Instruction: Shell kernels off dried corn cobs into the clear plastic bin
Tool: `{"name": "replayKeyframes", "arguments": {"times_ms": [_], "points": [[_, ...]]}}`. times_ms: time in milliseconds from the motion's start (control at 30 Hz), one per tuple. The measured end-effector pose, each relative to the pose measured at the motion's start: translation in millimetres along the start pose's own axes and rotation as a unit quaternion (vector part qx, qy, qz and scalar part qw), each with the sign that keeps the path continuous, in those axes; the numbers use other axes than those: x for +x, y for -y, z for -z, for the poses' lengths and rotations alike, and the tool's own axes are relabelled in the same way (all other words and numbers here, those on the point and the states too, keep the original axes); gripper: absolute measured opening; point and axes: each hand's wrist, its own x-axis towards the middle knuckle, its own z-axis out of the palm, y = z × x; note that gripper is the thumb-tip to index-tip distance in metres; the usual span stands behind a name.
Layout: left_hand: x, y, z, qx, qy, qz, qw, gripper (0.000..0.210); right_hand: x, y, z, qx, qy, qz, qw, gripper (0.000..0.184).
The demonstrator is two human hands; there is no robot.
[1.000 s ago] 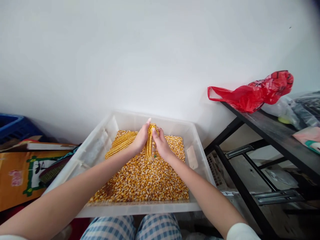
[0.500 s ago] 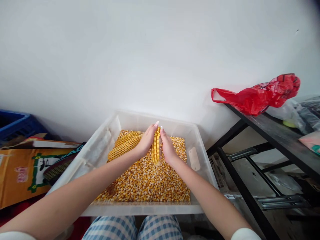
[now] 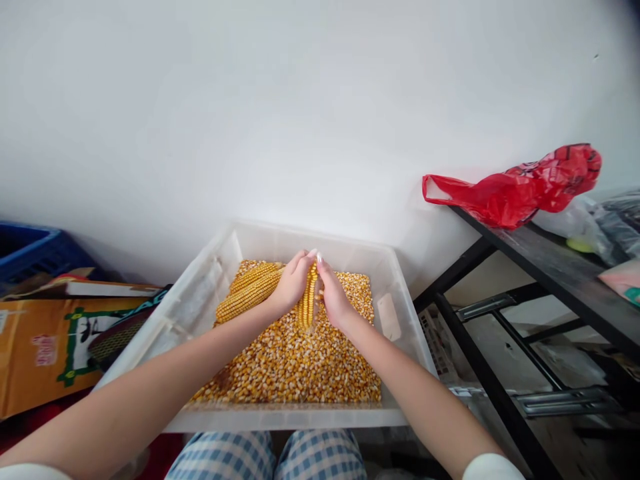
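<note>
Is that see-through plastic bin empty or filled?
The bin is partly filled: loose kernels spread across its bottom, below the rim, with corn cobs lying on top.

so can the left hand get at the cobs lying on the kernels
Probably yes: the lying cobs are beside the left hand with nothing visible between, though it may need to leave the held cob.

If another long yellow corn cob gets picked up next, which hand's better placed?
Probably the left hand: the long yellow corn cobs lying in the bin are right beside it. The right hand sits beyond the tapered yellow cob between both hands, so would reach across.
</note>
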Motion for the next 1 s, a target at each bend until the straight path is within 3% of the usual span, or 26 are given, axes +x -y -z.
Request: {"name": "replayKeyframes", "arguments": {"times_ms": [167, 367, 500, 600, 800, 1000], "points": [[6, 5, 3.7, -0.009, -0.009, -0.002, 1.0, 0.021, 0, 3, -1, 0.044, 0.027, 0.009, 0.999, 0.046], [7, 6, 3.8, -0.021, -0.01, 0.015, 1.0, 0.023, 1, 14, 0, 0.035, 0.058, -0.055, 0.996, 0.058], [7, 9, 3.4, 0.006, -0.017, 0.014, 1.0, 0.022, -2, 16, -1, 0.043, 0.032, -0.067, 0.996, 0.048], [10, 10, 4.6, -0.011, -0.036, 0.031, 0.999, 0.023, -2, 13, -1, 0.049, 0.046, -0.065, 0.996, 0.045], [16, 0, 10.3, -0.088, 0.017, 0.112, 0.99, 0.033, 0, 11, 3, 0.04, 0.092, -0.063, 0.993, 0.046], [15, 1, 8.9, -0.044, 0.017, 0.073, 0.996, 0.038, -1, 15, 0, 0.035, 0.073, -0.063, 0.995, 0.051]]}}
